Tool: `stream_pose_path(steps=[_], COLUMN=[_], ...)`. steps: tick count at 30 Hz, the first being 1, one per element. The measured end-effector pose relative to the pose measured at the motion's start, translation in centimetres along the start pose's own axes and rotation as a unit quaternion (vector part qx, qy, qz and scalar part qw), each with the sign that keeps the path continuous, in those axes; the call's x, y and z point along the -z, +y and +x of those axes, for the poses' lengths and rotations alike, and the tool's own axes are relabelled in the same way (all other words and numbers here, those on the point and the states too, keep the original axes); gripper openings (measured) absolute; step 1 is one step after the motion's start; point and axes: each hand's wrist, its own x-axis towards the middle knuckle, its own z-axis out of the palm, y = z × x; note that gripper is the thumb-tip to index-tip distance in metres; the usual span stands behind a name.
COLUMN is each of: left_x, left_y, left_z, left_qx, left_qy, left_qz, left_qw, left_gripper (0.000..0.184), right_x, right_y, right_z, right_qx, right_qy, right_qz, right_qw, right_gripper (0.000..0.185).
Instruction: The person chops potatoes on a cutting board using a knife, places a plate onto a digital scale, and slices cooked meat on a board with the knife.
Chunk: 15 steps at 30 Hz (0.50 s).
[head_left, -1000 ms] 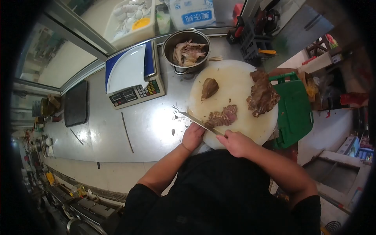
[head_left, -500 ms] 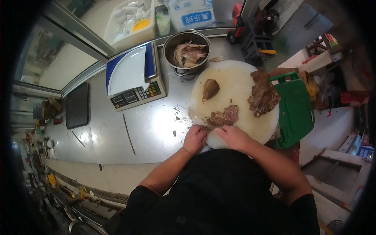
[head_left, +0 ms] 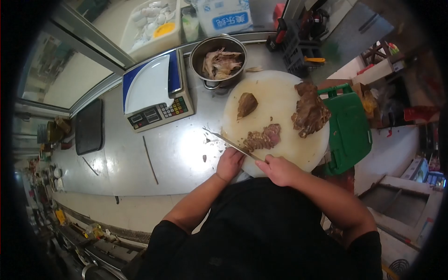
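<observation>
My right hand (head_left: 276, 170) is closed around the handle of a knife (head_left: 234, 145), at the near edge of a round white cutting board (head_left: 309, 156). The blade points away to the left, reaching past the board's rim. Close under the blade, my left hand (head_left: 230, 164) has its fingers curled together; whatever they hold, if anything, is hidden. Just beyond the knife lies a row of sliced cooked meat (head_left: 262, 138). Farther back on the board sits a small brown chunk of meat (head_left: 247, 105), and a large brown piece of meat (head_left: 310, 111) lies at the right.
A pot (head_left: 218, 83) with pale meat pieces stands behind the board. Left of it is a weighing scale (head_left: 161, 117) bearing a white tray (head_left: 151, 86). A green plastic lid (head_left: 351, 126) borders the board's right side. A dark tray (head_left: 89, 127) lies far left on the steel table (head_left: 126, 170).
The knife blade now shows clearly, slanting left in front of the slices; before, it was hardly visible. My right hand has moved slightly right and nearer to me. The view has shifted a little.
</observation>
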Motion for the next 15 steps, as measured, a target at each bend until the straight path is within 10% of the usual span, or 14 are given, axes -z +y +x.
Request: stream_pose_path(steps=[15], left_x=[-0.1], left_y=[-0.1], left_z=[-0.5], left_qx=[0.053], left_qy=[-0.013], left_qz=[-0.026], left_qw=[0.998], left_gripper=[0.017], right_x=[-0.9], right_y=[1.1], right_z=[2.0], right_qx=[0.065], right_qy=[0.049], right_qz=[0.105], right_qw=[0.991], right_gripper=[0.045])
